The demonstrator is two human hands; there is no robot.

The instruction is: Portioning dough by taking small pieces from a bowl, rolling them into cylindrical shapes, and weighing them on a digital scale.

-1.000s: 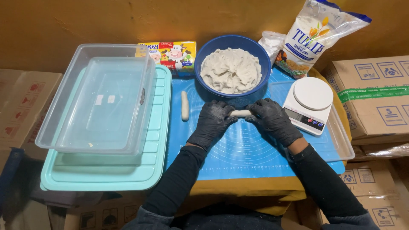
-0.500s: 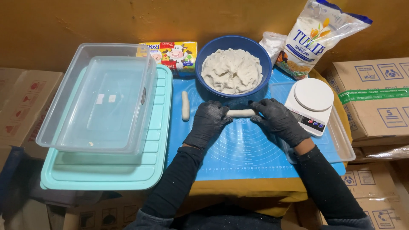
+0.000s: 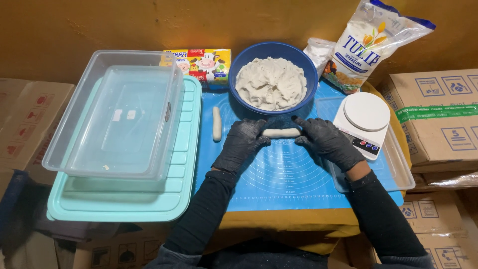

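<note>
Dough roll (image 3: 281, 132) is lying flat on the blue mat (image 3: 279, 179), near the mat's far edge and just in front of the blue bowl (image 3: 308, 74) of dough (image 3: 271, 82), with its long axis running left to right, parallel to the table's near edge. Both gloved hands are bracketing it end to end: the left hand (image 3: 242, 144) is touching the roll's left end with its fingers curled loosely over it, and the right hand (image 3: 326, 142) is meeting the right end with its fingers stretched flat and pointing inward. Neither grip is closing around the roll; both are lying fairly open, pressing from above and the sides, so the roll is sitting between them, about equally near to each. A second, finished roll (image 3: 216, 123) is resting apart toward the mat's left edge, its long axis pointing away from the person, crosswise to the first. Beyond that edge a clear tub (image 3: 74, 129) is sitting on a teal lid (image 3: 184, 199). A white scale (image 3: 366, 117) is standing just right of the right hand.
</note>
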